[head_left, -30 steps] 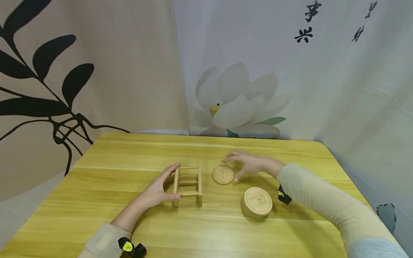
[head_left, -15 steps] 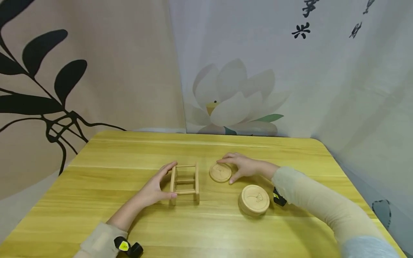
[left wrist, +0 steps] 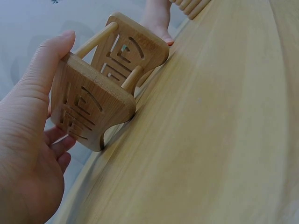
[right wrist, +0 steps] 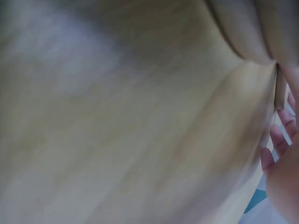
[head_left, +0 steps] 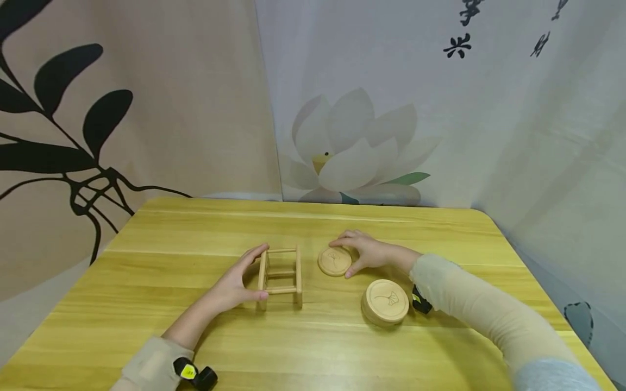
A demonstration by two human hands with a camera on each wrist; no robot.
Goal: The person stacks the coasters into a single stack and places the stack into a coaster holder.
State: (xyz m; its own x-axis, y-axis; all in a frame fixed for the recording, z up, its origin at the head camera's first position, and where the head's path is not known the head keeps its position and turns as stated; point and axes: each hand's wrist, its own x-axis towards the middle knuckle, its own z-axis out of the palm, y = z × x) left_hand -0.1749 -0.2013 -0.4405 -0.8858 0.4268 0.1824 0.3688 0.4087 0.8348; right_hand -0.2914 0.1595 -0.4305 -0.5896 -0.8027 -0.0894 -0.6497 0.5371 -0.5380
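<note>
A small wooden coaster holder [head_left: 299, 277], with two slotted side panels joined by rods, stands upright on the table. My left hand [head_left: 230, 290] grips its near panel [left wrist: 91, 100], thumb on the top edge and fingers lower down. To its right a round wooden coaster [head_left: 335, 262] with an engraved leaf lies flat on the table. My right hand [head_left: 370, 253] pinches this coaster at its rim, thumb on the near side and fingers on the far side. In the right wrist view only part of the right hand [right wrist: 285, 172] shows, at the right edge.
A stack of round wooden coasters [head_left: 385, 304] stands nearer to me, below the right forearm. The wooden table [head_left: 293, 347] reaches back to a hanging cloth [head_left: 205, 108] printed with plants, a lotus and characters.
My right thumb and fingers have closed in on the coaster's rim. The left hand keeps its grip on the holder. The head view has shifted slightly.
</note>
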